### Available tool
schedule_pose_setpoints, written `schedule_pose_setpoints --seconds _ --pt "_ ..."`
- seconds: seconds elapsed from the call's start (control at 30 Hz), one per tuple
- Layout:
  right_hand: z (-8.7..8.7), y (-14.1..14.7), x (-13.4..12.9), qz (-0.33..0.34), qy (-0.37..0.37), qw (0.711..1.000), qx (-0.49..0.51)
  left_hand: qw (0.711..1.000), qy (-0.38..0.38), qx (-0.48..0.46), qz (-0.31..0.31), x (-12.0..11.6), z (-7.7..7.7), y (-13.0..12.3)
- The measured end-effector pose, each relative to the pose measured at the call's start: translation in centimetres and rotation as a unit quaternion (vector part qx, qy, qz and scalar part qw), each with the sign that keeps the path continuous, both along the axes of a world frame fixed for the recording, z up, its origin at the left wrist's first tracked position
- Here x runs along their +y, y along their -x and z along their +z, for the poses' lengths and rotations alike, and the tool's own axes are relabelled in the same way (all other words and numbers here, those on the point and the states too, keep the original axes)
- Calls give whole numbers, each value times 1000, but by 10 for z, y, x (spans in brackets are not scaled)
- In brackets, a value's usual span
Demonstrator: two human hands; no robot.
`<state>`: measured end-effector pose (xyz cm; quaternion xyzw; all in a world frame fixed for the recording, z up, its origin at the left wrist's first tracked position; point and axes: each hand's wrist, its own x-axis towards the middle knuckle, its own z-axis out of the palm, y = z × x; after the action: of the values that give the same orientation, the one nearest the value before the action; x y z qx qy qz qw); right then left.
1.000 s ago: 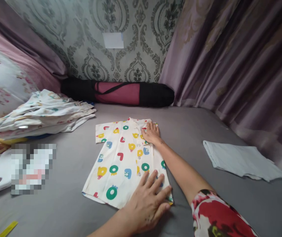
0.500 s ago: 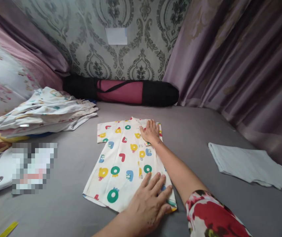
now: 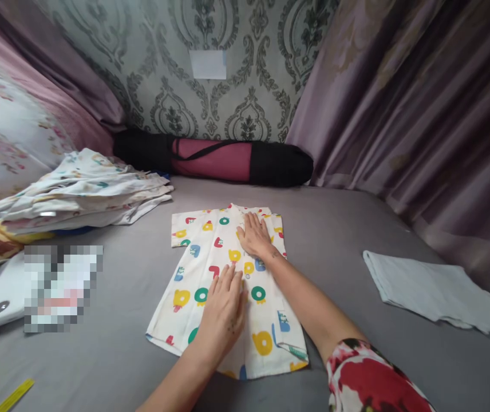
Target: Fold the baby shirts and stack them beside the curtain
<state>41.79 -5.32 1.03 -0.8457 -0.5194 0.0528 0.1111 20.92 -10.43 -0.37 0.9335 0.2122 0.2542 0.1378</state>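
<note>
A small white short-sleeved shirt (image 3: 263,320), printed with colourful letters and animals, lies spread out on the grey sheet, its collar at the far end. My left hand (image 3: 223,306) rests flat on the middle of its front, fingers stretched toward the collar. Farther up, my right hand (image 3: 253,234) lies open on the upper chest, just below the collar on the right side. Neither hand grips the cloth. Part of the button front is hidden under my hands.
Folded pale cloth (image 3: 438,290) lies at the right. On the left are piled clothes (image 3: 86,191), a white device (image 3: 2,300) with a cable, and a blurred packet (image 3: 64,289). A black and maroon long bag (image 3: 210,160) lines the wall. A yellow strip (image 3: 14,396) sits near the front.
My left hand has moved up and left from the shirt's lower right to its middle. My right hand has shifted slightly left on the chest. The view has turned slightly.
</note>
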Motion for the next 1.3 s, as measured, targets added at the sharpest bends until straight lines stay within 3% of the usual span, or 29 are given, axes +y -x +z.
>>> schedule_pose_setpoints --seconds 0.23,0.4,0.53,0.7,0.93,1.07,1.3 --pt "7 -14 2 7 15 999 49 1000 2 -19 -17 -1 1 4" --pt "3 -32 -1 -86 -12 996 -22 999 -11 -31 5 2 3 4" --pt "-4 -39 0 -100 6 994 -44 999 -10 -28 10 1 2 2" --pt "7 -45 -7 -76 55 995 43 999 -8 -41 33 2 8 2" --pt "-4 -29 -22 -82 -7 996 -19 998 8 -51 45 2 10 0" --pt "2 -25 -33 -70 -43 997 8 998 29 -31 43 5 13 1" --pt "4 9 -82 -38 17 999 -11 996 73 -4 53 8 23 3"
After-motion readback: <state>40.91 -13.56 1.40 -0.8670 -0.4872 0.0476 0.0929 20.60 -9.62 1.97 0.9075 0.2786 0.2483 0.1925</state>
